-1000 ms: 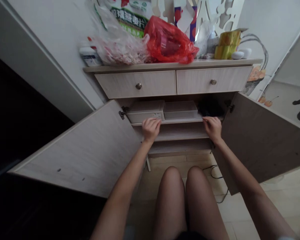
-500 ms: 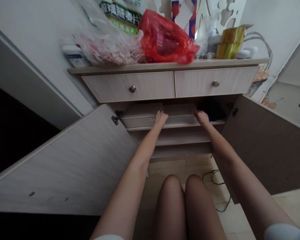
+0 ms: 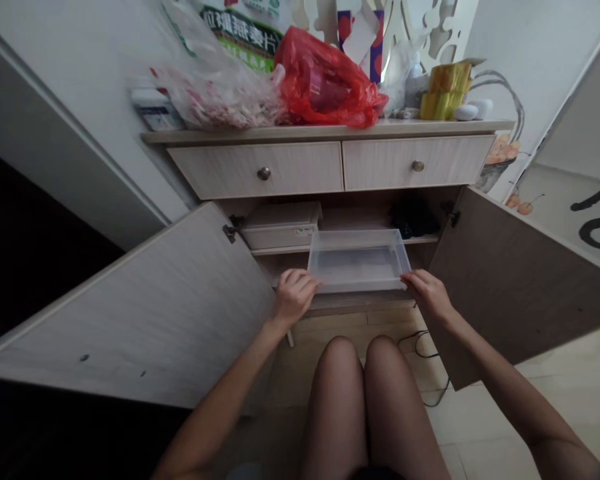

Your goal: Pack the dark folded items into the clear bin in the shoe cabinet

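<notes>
A translucent plastic box [image 3: 357, 263], without a lid on it, is held level in front of the cabinet's shelves. My left hand [image 3: 297, 293] pinches its near left corner. At the near right corner, my right hand [image 3: 426, 288] grips the rim between thumb and fingers. No contents show inside the box. Behind it to the left, a similar lidded box [image 3: 279, 227] sits on the upper shelf [image 3: 280, 251]. A dark item [image 3: 417, 219] lies at the shelf's right end; its kind is too dim to make out.
Open cabinet doors flank my arms, the left door [image 3: 145, 313] and the right door [image 3: 520, 287]. Two drawers [image 3: 260, 190] are shut above. Bags, including a red plastic bag [image 3: 325, 80], and tape rolls [image 3: 445, 90] crowd the top. A cable [image 3: 437, 400] lies on the floor.
Both hands have moved toward me and down, drawing the translucent box off the upper shelf. Its open inside now shows. The lidded box stays on the shelf.
</notes>
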Motion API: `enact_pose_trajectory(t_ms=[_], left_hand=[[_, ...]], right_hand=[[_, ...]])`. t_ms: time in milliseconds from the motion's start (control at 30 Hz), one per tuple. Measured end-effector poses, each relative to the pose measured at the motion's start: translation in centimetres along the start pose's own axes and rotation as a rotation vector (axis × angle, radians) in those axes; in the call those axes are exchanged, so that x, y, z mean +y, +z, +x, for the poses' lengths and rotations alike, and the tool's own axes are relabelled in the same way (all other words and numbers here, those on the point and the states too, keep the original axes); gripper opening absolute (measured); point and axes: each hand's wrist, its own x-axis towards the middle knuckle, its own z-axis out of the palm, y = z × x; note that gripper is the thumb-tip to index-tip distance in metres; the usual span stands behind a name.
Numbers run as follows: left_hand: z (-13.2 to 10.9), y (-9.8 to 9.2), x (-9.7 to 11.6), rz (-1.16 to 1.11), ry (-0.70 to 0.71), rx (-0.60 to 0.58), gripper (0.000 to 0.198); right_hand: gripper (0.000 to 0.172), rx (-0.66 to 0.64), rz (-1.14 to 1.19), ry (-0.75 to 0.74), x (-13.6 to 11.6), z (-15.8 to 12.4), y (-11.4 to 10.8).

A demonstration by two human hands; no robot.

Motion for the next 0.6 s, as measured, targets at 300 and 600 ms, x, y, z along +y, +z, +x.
enact_pose_trajectory(t_ms=[300, 600], left_hand=[[-13.1, -2.1, 6.8, -0.179, -0.128, -0.018, 0.028], [-17.0, 2.7, 9.7, -0.47, -0.724, 0.207, 0.029]], right_hand=[[0.028, -0.091, 0.125, 0.042, -7.5, -11.3, -1.8], [0.026, -0.125, 0.122, 0.025, -8.5, -13.4, -0.7]])
